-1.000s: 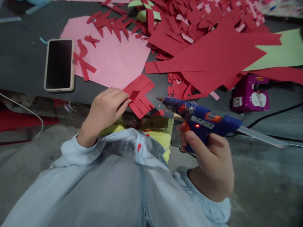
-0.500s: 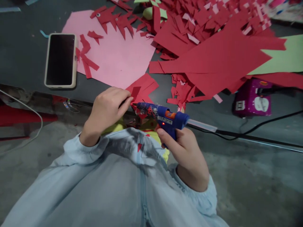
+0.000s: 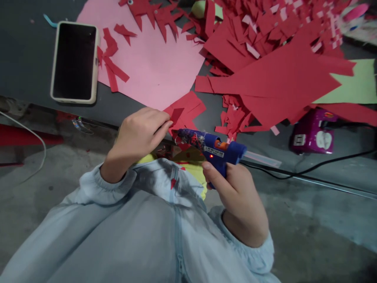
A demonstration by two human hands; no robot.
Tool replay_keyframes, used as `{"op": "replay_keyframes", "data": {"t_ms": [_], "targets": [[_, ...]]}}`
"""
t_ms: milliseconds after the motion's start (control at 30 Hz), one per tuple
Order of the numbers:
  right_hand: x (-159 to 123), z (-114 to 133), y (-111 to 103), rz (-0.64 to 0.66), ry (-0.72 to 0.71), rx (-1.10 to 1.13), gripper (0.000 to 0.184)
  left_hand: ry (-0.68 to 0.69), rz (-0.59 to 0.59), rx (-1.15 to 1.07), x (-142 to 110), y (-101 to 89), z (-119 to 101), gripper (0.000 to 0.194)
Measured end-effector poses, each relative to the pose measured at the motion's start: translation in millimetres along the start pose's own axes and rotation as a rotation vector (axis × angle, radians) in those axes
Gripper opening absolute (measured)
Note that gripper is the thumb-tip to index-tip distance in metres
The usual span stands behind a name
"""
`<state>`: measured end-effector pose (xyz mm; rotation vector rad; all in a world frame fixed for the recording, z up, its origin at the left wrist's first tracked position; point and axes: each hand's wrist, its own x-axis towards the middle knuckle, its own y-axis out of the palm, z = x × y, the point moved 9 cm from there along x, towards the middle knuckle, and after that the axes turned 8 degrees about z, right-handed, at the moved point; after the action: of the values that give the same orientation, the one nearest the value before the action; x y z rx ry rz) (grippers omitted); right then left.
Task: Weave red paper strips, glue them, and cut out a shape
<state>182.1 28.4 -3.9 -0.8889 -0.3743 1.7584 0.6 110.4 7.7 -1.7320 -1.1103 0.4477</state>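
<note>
My right hand (image 3: 240, 196) is wrapped round the handle of a blue hot glue gun (image 3: 213, 147). Its small red light is lit, and a clear glue stick (image 3: 263, 159) sticks out of the back. Wisps of dried glue cling around the front of the gun. My left hand (image 3: 143, 131) is closed in a pinch at the table's edge, on a small piece of red paper (image 3: 177, 114) that shows partly past the fingers. The gun's nozzle points at those fingertips. Beneath lie larger red paper pieces (image 3: 193, 108), overlapping a pink paper sheet (image 3: 153, 67).
A phone (image 3: 74, 61) lies left of the pink sheet. Red paper cutouts (image 3: 141, 13) with eyes rest on that sheet. Large red sheets (image 3: 282, 78) and a heap of red scraps (image 3: 235, 114) cover the right. A purple power socket box (image 3: 312, 133) with a black cord (image 3: 324, 159) stands there.
The view has shifted a little, so the tabletop things sit differently in the picture. Both hands keep nearly the same pose, with the glue gun's nozzle still by my left fingertips.
</note>
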Motion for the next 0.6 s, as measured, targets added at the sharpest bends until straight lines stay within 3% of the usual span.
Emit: {"op": "replay_keyframes", "data": {"t_ms": [600], "targets": [[-2.6, 6.1, -2.5, -0.004, 0.005, -0.02, 0.045, 0.0, -0.006, -0.02, -1.1, 1.2, 2.1, 0.028]]}}
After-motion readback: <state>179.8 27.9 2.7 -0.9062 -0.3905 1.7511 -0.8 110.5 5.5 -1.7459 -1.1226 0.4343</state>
